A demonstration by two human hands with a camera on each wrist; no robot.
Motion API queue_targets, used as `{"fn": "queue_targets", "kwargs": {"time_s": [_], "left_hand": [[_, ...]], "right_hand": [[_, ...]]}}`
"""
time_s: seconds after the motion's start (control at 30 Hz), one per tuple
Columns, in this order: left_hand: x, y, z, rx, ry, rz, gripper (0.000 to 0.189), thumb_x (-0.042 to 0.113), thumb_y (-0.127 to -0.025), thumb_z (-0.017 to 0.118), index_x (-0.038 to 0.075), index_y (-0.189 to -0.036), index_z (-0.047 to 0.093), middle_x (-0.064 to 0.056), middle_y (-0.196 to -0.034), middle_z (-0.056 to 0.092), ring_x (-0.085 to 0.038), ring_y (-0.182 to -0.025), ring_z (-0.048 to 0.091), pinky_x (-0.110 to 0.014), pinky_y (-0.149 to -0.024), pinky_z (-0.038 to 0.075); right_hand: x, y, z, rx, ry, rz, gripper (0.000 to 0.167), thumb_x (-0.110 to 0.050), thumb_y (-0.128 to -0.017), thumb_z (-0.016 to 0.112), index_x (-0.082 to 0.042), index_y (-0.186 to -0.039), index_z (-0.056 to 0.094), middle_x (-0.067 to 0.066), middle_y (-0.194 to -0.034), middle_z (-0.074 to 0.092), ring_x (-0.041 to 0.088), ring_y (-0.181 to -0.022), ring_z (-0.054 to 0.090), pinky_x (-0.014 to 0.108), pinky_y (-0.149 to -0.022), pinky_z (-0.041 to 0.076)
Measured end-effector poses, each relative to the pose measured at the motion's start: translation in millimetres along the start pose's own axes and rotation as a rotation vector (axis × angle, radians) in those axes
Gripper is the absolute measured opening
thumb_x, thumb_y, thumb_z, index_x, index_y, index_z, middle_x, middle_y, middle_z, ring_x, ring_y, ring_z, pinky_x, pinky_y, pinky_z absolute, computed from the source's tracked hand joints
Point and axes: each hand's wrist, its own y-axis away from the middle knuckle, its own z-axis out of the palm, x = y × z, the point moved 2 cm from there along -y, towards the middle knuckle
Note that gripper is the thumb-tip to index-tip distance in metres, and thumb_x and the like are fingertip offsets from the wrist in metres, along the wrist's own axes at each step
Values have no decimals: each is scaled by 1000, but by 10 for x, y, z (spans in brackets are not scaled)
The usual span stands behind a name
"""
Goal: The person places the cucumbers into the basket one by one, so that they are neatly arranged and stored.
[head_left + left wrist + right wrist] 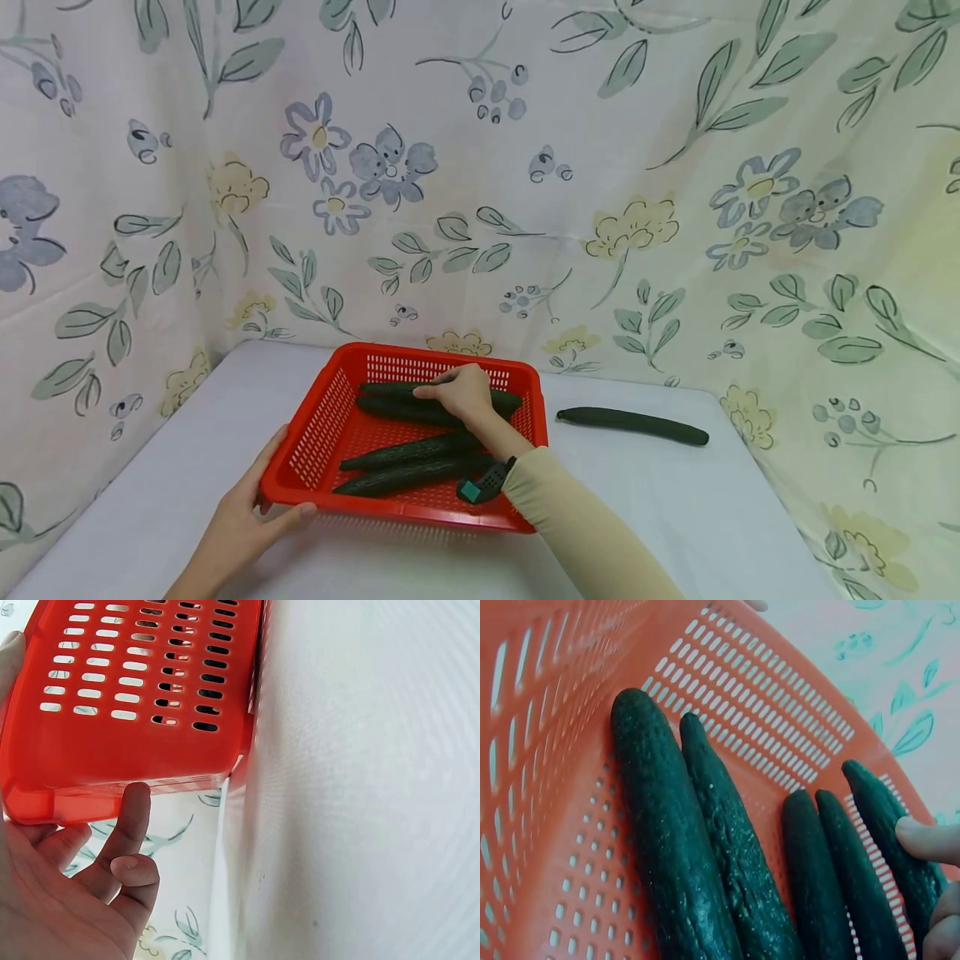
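A red plastic basket point(420, 512) with slotted sides holds several dark green cucumbers point(412, 452). My left hand point(243, 508) grips its front left corner, the thumb over the front rim and fingers along the left side. In the left wrist view, the left hand's fingers point(133, 821) bend beneath the rim. Reaching over the basket, my right hand point(465, 396) pinches a cucumber point(885, 821) by the far wall. Beside it lie two more cucumbers point(810, 862), and another pair point(667, 832) rests nearer the front. The right palm hides part of the held cucumber.
One more cucumber point(633, 422) lies on the white-covered table point(645, 492), right of the basket. Floral cloth point(465, 167) hangs behind the table and along both sides. A dark device point(483, 483) is strapped to the right wrist.
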Motion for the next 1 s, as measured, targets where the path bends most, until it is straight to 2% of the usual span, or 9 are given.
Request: {"fn": "queue_targets", "kwargs": {"time_s": [0.2,0.43,0.67,0.8,1.0], "left_hand": [[9,-2,4,-17,-2,-22,111,41,-89,87,27,-172,15,-23,-162,46,-9,-108,55,-25,-76,53],[23,-6,5,-20,0,-30,111,42,-89,87,29,-172,15,-23,-164,43,-6,-111,53,-25,-78,53],[18,12,5,12,10,15,111,35,-88,89,32,-172,16,-23,-155,52,-7,-98,51,-25,-68,42],[15,14,9,17,13,24,111,34,-88,89,32,-172,17,-23,-156,51,-5,-98,52,-25,-69,43],[11,3,10,14,9,16,110,36,-89,88,34,-171,16,-22,-154,52,-7,-98,51,-25,-68,42]], "right_hand": [[-4,35,2,-7,-7,35,29,-36,-71,100,-13,-83,87,-2,-85,78,17,-86,64,31,-69,50],[-5,50,13,-16,-14,60,30,-34,-70,101,-11,-78,85,-1,-85,77,17,-83,65,30,-66,51],[-13,61,26,-38,-86,84,29,-37,-74,99,-12,-81,85,0,-91,76,18,-87,64,31,-68,49],[-8,63,38,-20,-115,73,28,-36,-76,98,-13,-85,86,0,-95,76,18,-89,64,32,-71,52],[4,44,59,-17,-53,7,22,-25,-79,96,-11,-93,86,0,-93,77,17,-86,63,32,-70,53]]}}
